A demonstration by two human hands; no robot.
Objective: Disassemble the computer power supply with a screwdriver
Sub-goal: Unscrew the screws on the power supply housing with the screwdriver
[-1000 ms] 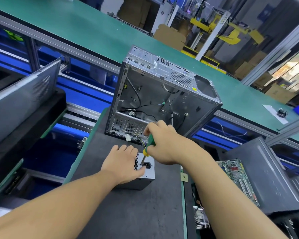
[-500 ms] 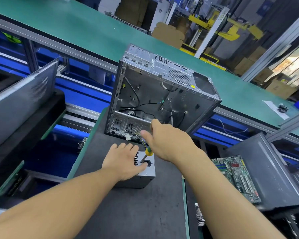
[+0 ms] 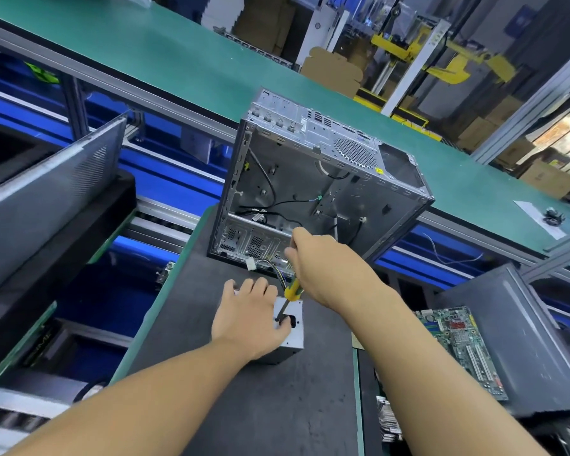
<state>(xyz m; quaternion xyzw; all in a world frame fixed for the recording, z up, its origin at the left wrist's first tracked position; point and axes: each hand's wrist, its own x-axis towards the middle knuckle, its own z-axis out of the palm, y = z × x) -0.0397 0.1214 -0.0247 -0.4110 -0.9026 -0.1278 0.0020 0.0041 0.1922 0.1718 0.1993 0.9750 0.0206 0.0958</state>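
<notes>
Two grips: left grip (image 3: 249, 319) presses flat-fingered atop the boxy grey steel power supply (image 3: 297, 339), likely rigid, heavy, slick, best pinned from above; right grip (image 3: 323, 268) curls round the yellow-handled screwdriver (image 3: 292, 287).

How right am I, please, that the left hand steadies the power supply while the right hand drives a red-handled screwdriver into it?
Nearly: the head view shows the screwdriver handle is yellow, not red. The left hand does steady the power supply while the right hand drives the screwdriver into it.
</notes>
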